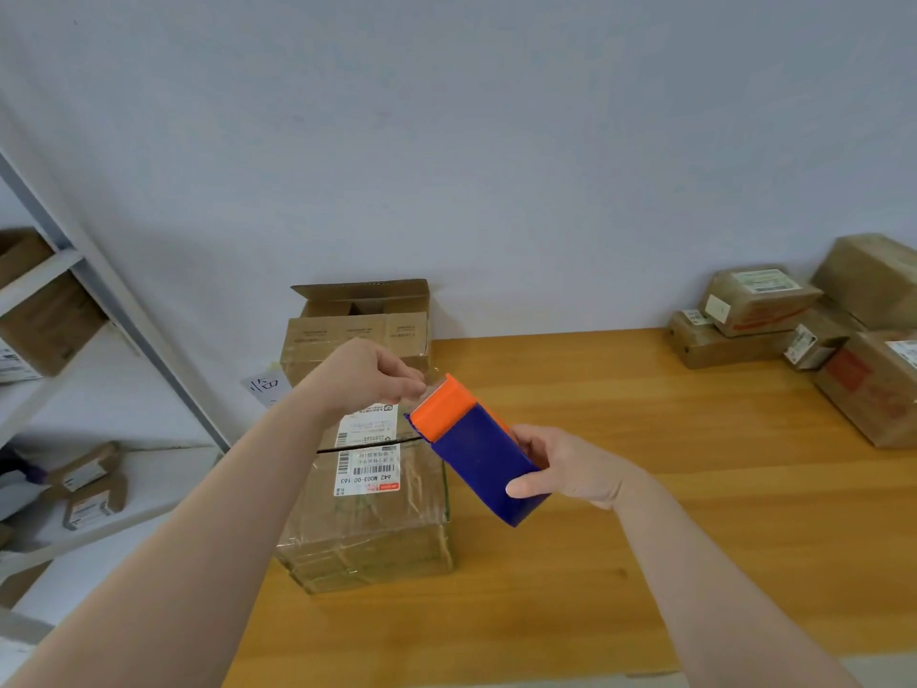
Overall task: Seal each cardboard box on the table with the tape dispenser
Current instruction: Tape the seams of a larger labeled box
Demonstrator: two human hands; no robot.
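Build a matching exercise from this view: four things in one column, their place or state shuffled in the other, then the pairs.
1. tape dispenser
2. left hand
3. rear box
4. near box

A. top flap standing open
B. held in the right hand
C. white label on top, nearest the person
D. pinching the tape end

Pairs: 1-B, 2-D, 3-A, 4-C

White metal shelving (149, 350), small parcels on it (92, 494), handwritten note (265, 387)

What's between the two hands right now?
The tape dispenser: right hand grips its blue body, left hand pinches at its orange end. Head view.
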